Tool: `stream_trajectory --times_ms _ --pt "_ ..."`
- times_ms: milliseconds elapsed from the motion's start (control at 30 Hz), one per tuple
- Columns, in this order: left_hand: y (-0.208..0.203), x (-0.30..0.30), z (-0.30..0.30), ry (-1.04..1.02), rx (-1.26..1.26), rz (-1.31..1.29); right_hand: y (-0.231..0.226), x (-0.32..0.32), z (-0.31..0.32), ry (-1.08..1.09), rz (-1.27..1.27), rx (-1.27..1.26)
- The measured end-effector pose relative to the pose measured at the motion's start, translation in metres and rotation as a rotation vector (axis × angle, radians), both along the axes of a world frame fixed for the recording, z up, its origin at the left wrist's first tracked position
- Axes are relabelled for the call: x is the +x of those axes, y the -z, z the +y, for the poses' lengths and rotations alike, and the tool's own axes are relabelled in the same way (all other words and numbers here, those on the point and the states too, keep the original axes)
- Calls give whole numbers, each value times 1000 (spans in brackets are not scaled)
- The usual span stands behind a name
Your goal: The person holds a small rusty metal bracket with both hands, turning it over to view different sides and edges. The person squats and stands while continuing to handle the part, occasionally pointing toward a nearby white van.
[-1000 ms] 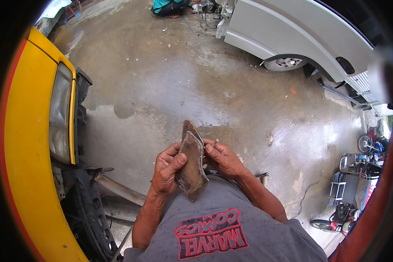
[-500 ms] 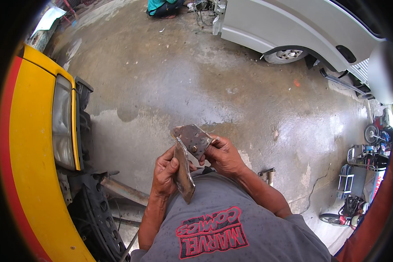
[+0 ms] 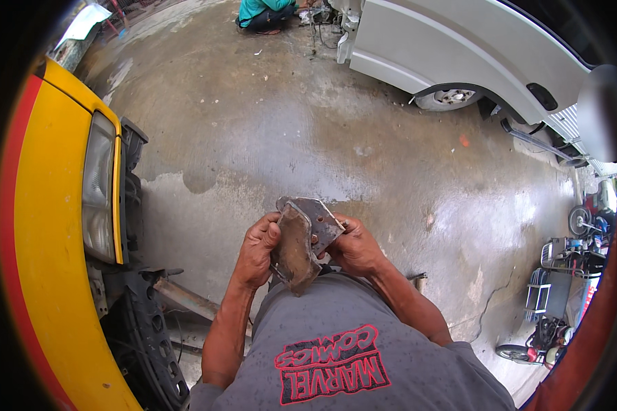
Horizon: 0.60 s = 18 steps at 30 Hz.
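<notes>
Close in front of my shirt, both hands hold a rusty metal bracket (image 3: 296, 245). A brown, worn plate faces me on its left part, and a darker plate with holes and a bolt head stands behind it to the right. My left hand (image 3: 257, 248) grips the left edge, its thumb against the near plate. Around the right edge of the dark plate, my right hand (image 3: 356, 248) is closed, with some of its fingers hidden behind the metal. Whether the two plates are one piece I cannot tell.
A yellow vehicle with a red stripe (image 3: 51, 226) stands at the left, its front parts exposed. At the far right is a silver van (image 3: 452, 48). Beyond, a person in a teal top (image 3: 262, 15) squats by it. Motorcycles (image 3: 555, 301) stand right on the wet concrete floor (image 3: 253, 130).
The bracket has turned in my hands, so the brown plate's broad face now shows instead of its edge. My left hand has risen slightly with it.
</notes>
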<state>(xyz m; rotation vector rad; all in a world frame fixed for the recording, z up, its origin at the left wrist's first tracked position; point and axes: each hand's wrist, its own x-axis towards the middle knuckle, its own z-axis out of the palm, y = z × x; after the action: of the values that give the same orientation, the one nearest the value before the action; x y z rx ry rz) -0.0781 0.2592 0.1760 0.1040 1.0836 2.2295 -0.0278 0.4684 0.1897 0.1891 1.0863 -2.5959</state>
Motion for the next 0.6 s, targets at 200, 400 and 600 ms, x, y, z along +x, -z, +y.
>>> stream_trajectory --times_ms 200,400,600 --pt "18 17 1 -83 161 -130 0 2 6 3 -47 -151" --pt "-10 16 3 -228 210 -160 3 10 9 153 -103 -233" --pt "-5 -1 -10 -141 -211 -37 10 6 15 148 -26 -41"
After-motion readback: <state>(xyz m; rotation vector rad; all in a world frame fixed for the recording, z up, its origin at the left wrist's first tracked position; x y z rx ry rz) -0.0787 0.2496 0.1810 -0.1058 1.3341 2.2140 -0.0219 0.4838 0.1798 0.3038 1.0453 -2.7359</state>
